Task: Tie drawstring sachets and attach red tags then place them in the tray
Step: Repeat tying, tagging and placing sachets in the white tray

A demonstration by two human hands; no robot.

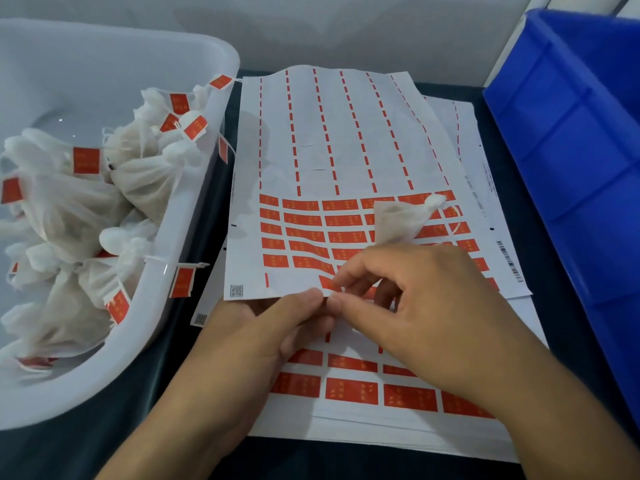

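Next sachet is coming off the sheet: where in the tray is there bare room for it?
Bare floor shows at the white tray's far-left part, behind the tagged sachets. The pile is crowded against the tray's near and right walls, beside the sticker sheet.

Soft even light, slight blur, wide-angle edges perhaps bowed.

The tray (194,216) of tagged sachets (145,174) stands left of the sticker sheets (346,140) on the worktop (207,452); one sachet (401,220) lies on the top sheet, a crate (571,133) to the right.
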